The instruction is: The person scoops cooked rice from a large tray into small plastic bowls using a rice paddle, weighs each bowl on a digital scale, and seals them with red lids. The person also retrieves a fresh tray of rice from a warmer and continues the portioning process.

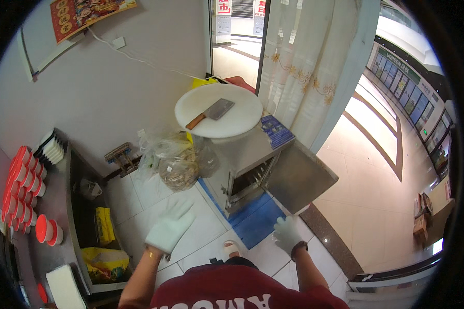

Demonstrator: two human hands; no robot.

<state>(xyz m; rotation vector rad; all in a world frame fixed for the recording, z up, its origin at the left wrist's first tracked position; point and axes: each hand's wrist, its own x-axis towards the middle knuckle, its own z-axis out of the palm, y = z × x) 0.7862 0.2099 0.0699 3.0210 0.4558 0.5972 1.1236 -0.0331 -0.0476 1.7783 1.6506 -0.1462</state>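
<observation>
My left hand, in a pale glove, is held over the white floor tiles with its fingers spread and nothing in it. On the right, my right hand wears a similar glove; its fingers are partly bent near the lower edge of an open metal door, and whether they touch it cannot be told. That door belongs to a metal cabinet with racks inside. A round white cutting board lies on top, bearing a cleaver with a wooden handle. Filled clear plastic bags stand beside the cabinet.
Blue mats lie before the cabinet. At left, a metal counter carries stacked white tubs with red lids; yellow bags sit on its shelf. A curtain hangs behind. A dark threshold borders the walkway at right.
</observation>
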